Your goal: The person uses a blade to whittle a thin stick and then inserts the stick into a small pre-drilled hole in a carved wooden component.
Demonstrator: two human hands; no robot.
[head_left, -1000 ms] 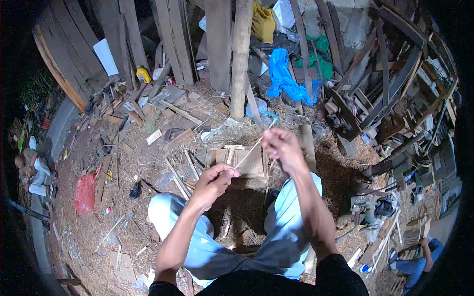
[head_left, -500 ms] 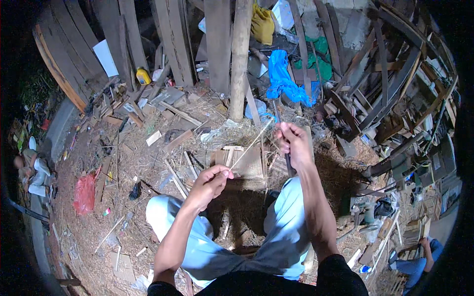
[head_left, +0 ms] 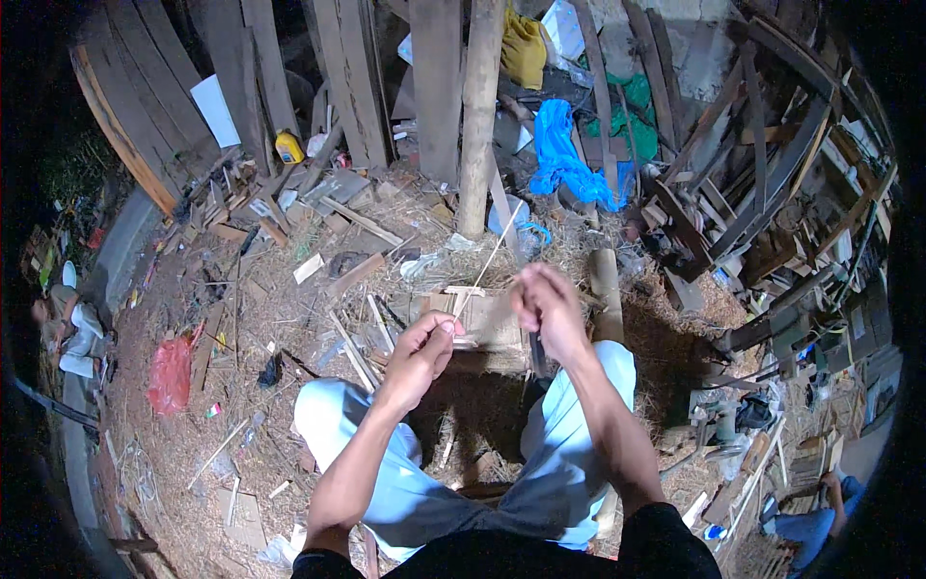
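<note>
A thin, pale stick [head_left: 489, 261] slants up and away from my left hand [head_left: 417, 362], whose thumb and fingers are pinched on its lower end. My right hand [head_left: 552, 314], smeared by motion, is closed round a long dark tool that looks like a knife [head_left: 537, 355]. Its dark handle shows below the fist, while the blade is too blurred to make out. The right fist is just right of the stick; I cannot tell whether the blade touches it. Beneath both hands, between my knees, lies a flat wooden block [head_left: 502, 338].
A wooden post [head_left: 479, 125] stands ahead, with a blue plastic sheet [head_left: 564, 159] to its right. Wood scraps and straw litter the ground. A red plastic bag [head_left: 172, 374] lies left. Timber [head_left: 762, 183] is heaped right. Other people sit at far left [head_left: 82, 333] and lower right [head_left: 810, 526].
My right hand has come down and toward me, to the left, with the knife. The left hand keeps its pinch on the stick, which now points up more steeply. The view has shifted slightly.
</note>
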